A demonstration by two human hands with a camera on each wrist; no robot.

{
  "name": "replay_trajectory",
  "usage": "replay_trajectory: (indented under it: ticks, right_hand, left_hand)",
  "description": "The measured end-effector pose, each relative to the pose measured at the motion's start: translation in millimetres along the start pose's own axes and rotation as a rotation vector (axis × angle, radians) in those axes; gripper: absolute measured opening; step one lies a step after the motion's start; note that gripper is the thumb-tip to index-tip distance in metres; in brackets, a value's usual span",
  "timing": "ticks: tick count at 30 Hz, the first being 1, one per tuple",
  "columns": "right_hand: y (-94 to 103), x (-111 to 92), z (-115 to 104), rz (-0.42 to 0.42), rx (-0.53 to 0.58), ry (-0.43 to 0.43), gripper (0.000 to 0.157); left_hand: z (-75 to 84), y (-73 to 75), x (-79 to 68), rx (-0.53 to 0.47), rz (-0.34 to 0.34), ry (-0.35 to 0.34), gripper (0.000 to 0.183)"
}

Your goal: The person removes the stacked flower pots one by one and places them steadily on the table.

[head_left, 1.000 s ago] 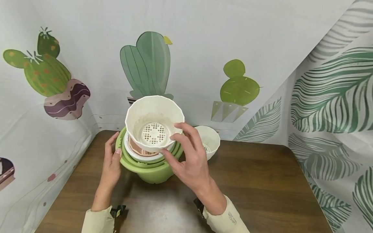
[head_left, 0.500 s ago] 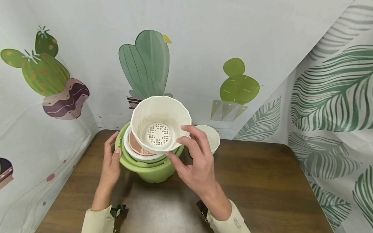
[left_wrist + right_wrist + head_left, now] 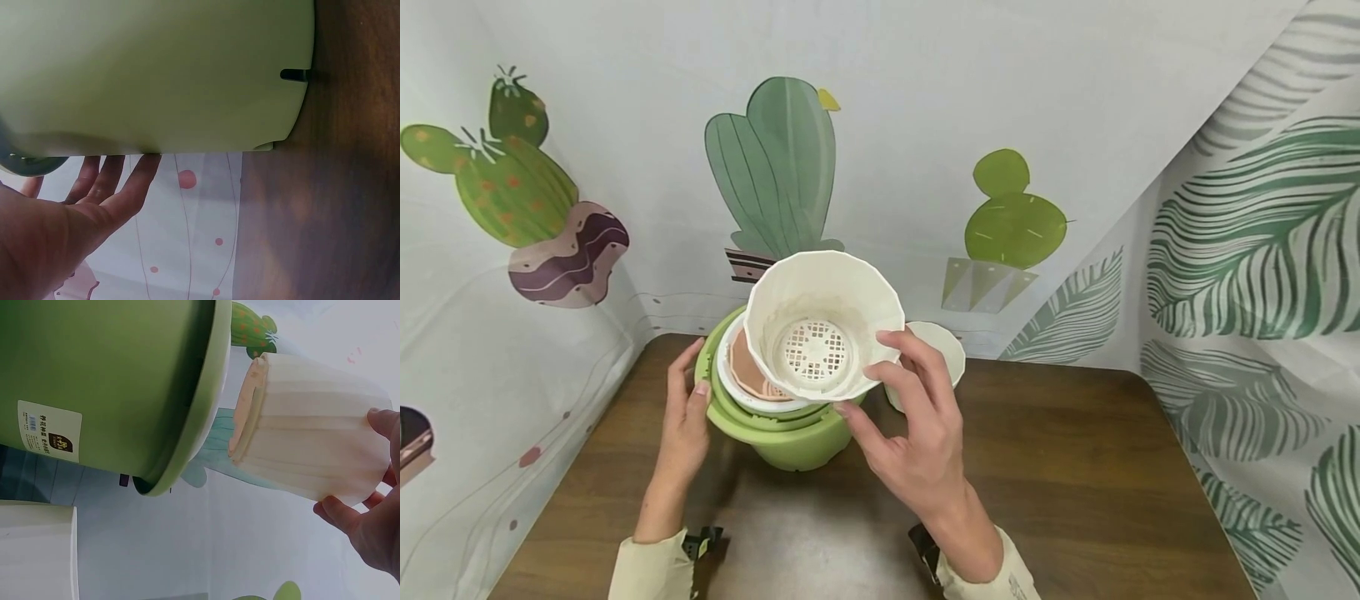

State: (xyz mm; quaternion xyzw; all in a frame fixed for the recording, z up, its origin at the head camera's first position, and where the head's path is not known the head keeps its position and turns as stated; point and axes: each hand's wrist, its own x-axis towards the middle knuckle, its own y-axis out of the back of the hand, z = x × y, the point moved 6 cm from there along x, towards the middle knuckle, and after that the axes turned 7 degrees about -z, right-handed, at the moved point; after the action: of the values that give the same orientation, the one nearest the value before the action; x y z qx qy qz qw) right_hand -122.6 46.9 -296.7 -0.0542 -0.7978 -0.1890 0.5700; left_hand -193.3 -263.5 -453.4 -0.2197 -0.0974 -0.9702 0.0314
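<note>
A white faceted flower pot (image 3: 801,283) with a grid of holes in its base is pinched at its near right rim by my right hand (image 3: 921,446). In the right wrist view this pot (image 3: 312,425) hangs apart from the large green flower pot (image 3: 112,381). My left hand (image 3: 683,429) grips the green pot's left rim, thumb on top; the left wrist view shows its fingers (image 3: 144,178) against the outer wall. Nested inside the green pot are another green rim, a white-rimmed pot (image 3: 724,367) and a salmon pot (image 3: 745,367), partly hidden beneath the held pot.
A second white pot (image 3: 946,354) stands on the brown wooden table (image 3: 1060,475), behind my right hand. A light cloth (image 3: 910,100) printed with cacti and leaves hangs behind and beside the table. The green pot carries a label (image 3: 50,431).
My right hand has moved the white pot to the right, off the middle of the nested pots, so more of the salmon pot shows. The left hand stays at the green rim.
</note>
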Motion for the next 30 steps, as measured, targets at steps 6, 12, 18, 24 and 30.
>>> replay_trajectory:
  ticks: [6, 12, 18, 24, 30]
  right_hand:
    - [4.5, -1.2, -1.6, 0.011, -0.004, -0.004, 0.032]
    - [9.6, -4.2, -3.0, 0.024, -0.018, -0.01, 0.033]
    - [14.0, -6.3, -2.7, 0.033, -0.011, -0.019, 0.032]
    - [18.2, -9.2, -0.4, 0.035, -0.009, -0.027, 0.032]
    - [23.9, -13.5, 2.1, 0.058, -0.016, -0.026, 0.032]
  left_hand:
    - [-0.7, -0.2, 0.5, -0.001, 0.001, -0.001, 0.054]
    - [-1.6, 0.5, 0.3, 0.008, 0.006, 0.011, 0.054]
    - [-0.4, 0.5, 1.1, 0.003, 0.009, 0.011, 0.054]
    - [0.3, 0.0, 1.0, 0.001, 0.01, 0.013, 0.054]
    - [0.1, -0.5, -0.5, -0.001, 0.011, 0.017, 0.054]
